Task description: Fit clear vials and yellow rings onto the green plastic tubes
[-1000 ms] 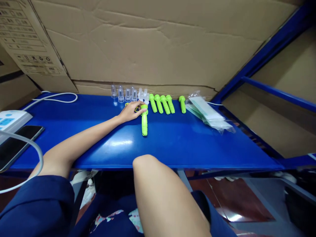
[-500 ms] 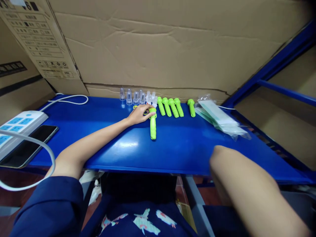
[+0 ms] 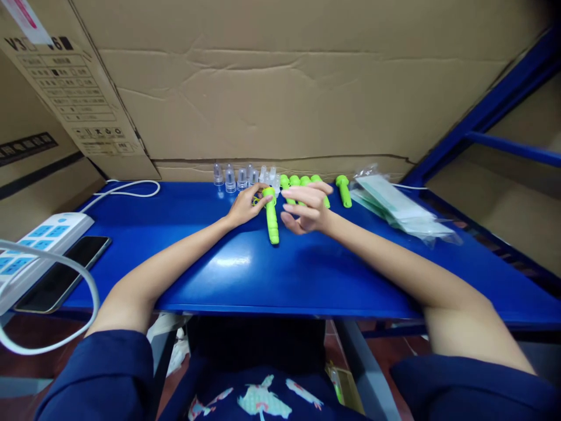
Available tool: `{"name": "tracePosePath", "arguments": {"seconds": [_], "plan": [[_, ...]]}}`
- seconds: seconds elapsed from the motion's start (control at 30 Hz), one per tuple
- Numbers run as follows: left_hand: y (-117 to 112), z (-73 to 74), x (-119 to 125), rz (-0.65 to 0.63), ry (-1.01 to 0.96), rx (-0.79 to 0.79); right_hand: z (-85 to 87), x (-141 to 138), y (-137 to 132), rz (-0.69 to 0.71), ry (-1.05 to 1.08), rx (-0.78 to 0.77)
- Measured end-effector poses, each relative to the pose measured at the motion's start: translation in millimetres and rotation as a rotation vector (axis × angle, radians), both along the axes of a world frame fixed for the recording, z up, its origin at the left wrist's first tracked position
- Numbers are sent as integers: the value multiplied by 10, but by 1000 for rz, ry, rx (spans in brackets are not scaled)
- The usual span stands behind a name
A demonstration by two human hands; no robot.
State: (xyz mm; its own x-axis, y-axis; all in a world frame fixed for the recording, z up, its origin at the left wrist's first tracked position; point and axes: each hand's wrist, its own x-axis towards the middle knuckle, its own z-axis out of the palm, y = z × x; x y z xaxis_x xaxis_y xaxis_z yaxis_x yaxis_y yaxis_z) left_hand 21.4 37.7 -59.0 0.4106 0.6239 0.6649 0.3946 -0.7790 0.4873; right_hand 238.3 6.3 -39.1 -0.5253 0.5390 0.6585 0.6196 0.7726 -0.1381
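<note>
My left hand (image 3: 248,206) has its fingers and thumb closed round the head end of a lime-green flashlight-shaped handle (image 3: 272,222), which lies with its narrow end toward me. A thin yellow-green ring or strap (image 3: 256,200) shows by the palm. To the right of that handle, apart from it, my right hand (image 3: 307,207) hovers with fingers spread and nothing in them. Behind the right hand several more lime-green handles (image 3: 294,180) lie in a row, partly covered by it. Another green handle (image 3: 344,191) lies further right.
Clear plastic domed caps (image 3: 230,180) stand along the back of the blue table (image 3: 210,275), with smaller translucent pieces (image 3: 263,174) beside them. Clear bags with flat sheets (image 3: 394,204) lie right. A power strip (image 3: 44,245), a phone (image 3: 65,275) and a white cable (image 3: 94,298) are left.
My right hand has come in from the lower right to the space beside the held green handle. The left hand keeps its hold in nearly the same place. The view has shifted slightly.
</note>
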Motion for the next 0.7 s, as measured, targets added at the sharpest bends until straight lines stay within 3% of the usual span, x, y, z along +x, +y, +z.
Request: {"name": "tracePosePath", "arguments": {"seconds": [0.23,0.33,0.47,0.7], "plan": [[16,-3,-2,24,-42,15,-297,-3,181,-100,128,73],[23,-5,-1,17,-49,19,-319,-8,230,-124,149,-1],[34,0,0,12,-35,4,-307,-9,255,-47,104,-136],[21,11,-2,-5,-13,1,-344,-44,232,50,165,-180]]}}
